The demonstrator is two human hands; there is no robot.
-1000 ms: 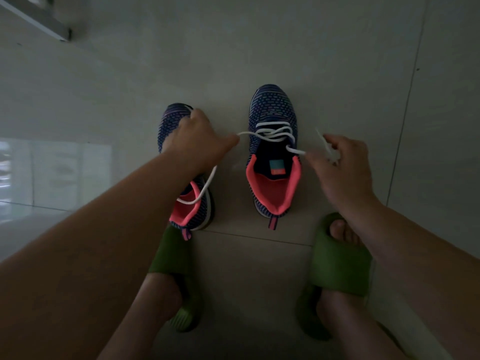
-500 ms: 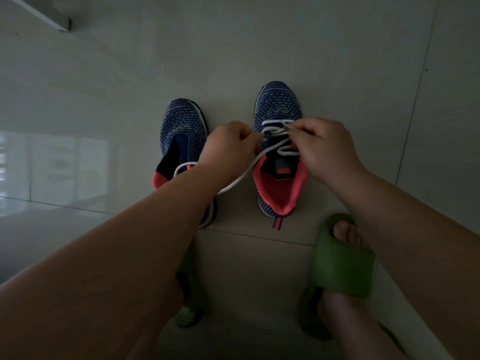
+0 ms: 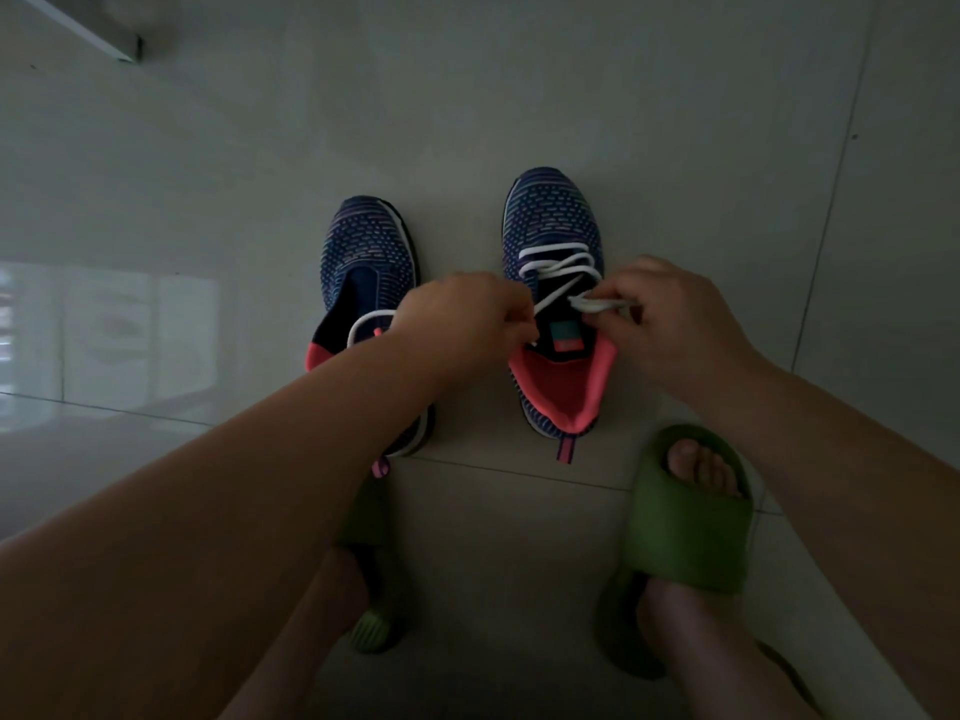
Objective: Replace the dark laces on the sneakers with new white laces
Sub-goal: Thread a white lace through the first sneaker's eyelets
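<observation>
Two blue knit sneakers with coral lining stand side by side on the tiled floor. The right sneaker (image 3: 553, 226) has a white lace (image 3: 558, 265) threaded through its upper eyelets. My left hand (image 3: 462, 317) pinches one end of that lace at the shoe's left side; the slack loops back over the left sneaker (image 3: 363, 246), which shows no lacing. My right hand (image 3: 660, 314) pinches the other lace end, folded over, above the tongue. My left forearm hides the left sneaker's heel.
My feet in green slides (image 3: 685, 506) sit just behind the sneakers, the left one mostly under my arm. A bright reflection lies on the floor tiles (image 3: 114, 335) at left. A metal edge (image 3: 93, 33) shows at the top left.
Both hands came in from spread apart to the right sneaker's tongue, then parted slightly. The right hand now holds a folded bit of lace.
</observation>
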